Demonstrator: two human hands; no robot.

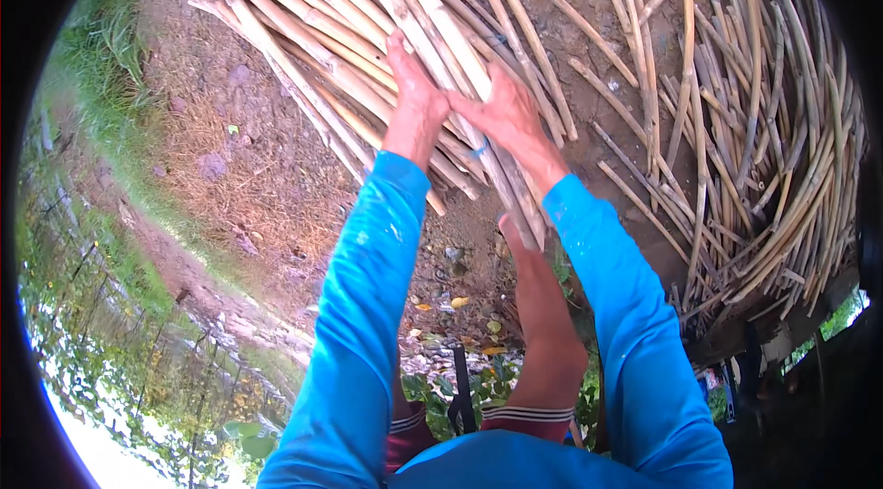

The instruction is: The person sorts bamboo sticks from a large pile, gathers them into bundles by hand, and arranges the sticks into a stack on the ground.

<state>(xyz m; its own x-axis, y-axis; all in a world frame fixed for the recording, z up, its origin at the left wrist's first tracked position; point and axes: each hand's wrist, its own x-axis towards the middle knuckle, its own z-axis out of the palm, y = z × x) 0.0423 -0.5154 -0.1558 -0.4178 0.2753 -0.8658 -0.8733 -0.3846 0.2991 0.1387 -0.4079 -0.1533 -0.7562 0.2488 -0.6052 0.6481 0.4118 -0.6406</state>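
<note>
A small bundle of pale bamboo poles (441,15) runs between my two hands, with its near ends (518,199) tilted toward my raised leg. My left hand (414,95) grips the bundle from its left side, and its fingertips are partly hidden. From the right side my right hand (509,110) closes round the same poles, its thumb reaching across toward my left hand. Just below the hands a thin blue tie (477,151) shows on the poles. More bamboo poles (317,47) lie in a pile beyond and to the left of my left hand.
A large heap of thin poles (782,130) fills the right side. Loose poles (566,11) lie on the brown dirt ground (216,112) between it and me. Grass (101,57) grows at the left. My leg (543,314) stands below the bundle's near ends, by fallen leaves.
</note>
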